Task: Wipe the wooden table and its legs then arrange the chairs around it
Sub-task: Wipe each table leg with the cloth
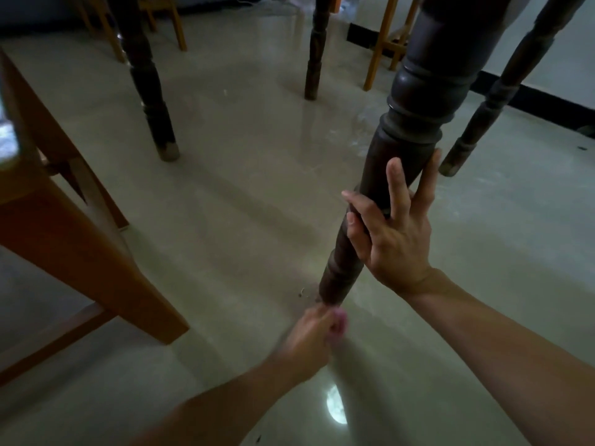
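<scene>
I see the near table leg [386, 175] as dark brown, almost black, like the other table legs [151, 91] farther off. The chair [80, 252] on the left is warm orange-brown wood, and the far chairs [383, 43] are a lighter honey tone. The floor [241, 204] is glossy pale grey-beige, with a white glare spot [336, 410] near me. Black skirting [531, 101] lines the pale far right wall [566, 53].

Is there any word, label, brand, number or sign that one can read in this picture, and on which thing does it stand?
None: no text can be read in this view.
The table leg, the wooden chair and the floor show no writing.
The left hand at the foot of the leg is blurred; nothing legible shows there.
</scene>
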`<state>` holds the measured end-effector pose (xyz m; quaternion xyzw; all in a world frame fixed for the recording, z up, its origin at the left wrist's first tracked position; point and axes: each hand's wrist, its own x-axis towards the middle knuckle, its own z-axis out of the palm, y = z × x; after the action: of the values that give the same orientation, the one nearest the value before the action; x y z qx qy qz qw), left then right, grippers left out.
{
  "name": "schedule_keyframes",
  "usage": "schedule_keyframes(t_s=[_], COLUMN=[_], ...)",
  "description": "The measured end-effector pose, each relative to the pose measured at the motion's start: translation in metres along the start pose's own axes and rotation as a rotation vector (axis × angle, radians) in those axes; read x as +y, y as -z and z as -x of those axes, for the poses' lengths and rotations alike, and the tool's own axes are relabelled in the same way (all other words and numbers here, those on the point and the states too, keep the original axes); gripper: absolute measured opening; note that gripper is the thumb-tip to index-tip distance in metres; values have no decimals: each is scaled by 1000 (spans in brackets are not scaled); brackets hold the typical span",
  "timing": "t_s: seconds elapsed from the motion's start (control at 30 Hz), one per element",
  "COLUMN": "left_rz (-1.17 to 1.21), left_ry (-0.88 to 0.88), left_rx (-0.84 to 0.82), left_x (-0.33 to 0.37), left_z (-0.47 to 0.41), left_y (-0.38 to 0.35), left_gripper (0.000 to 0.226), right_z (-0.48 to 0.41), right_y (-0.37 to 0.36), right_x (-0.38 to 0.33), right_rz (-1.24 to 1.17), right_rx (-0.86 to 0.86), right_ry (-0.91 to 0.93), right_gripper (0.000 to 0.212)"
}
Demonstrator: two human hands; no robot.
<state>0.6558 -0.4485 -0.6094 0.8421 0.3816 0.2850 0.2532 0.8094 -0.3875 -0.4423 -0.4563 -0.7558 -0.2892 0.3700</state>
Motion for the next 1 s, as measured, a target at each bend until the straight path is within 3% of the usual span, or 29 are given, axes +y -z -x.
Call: schedule_keyframes(t_s=[0.03,0.1,0.2,0.27,0.4,0.47,0.63,0.7,0.83,1.0], left_rz=[-47,-60,-24,46,68,51,149,176,300,258], left_ry=[-50,24,366,408,348,211,629,589,396,278], left_rx=[5,61,323,359,70,-57,343,230,-276,-291], left_x=[-3,-9,-13,-13,9,16,-7,-10,24,38], left_z=[11,11,-23,-40,-13,3,-26,-27,-11,0], left_y=[-2,3,21,22,-8,-16,19,19,3,20], left_gripper=[15,12,19,19,6,10,19,23,28,15], right_z=[0,-2,0,0,0,4,12,13,12,15], right_y=[0,-1,-2,-4,-8,-12,-18,-19,-16,9], right_x=[0,0,-5,-6,-6,-7,-10,-10,-12,-6], right_rz=[-5,-15,-30,-31,-29,-35,-85,-96,-82,-62], right_rx=[1,7,10,23,33,36,25,28,-9,-207], right_ry=[3,-4,-41,-44,-37,-45,-63,-65,-57,29], right_gripper=[28,29,28,27,26,28,18,17,17,35])
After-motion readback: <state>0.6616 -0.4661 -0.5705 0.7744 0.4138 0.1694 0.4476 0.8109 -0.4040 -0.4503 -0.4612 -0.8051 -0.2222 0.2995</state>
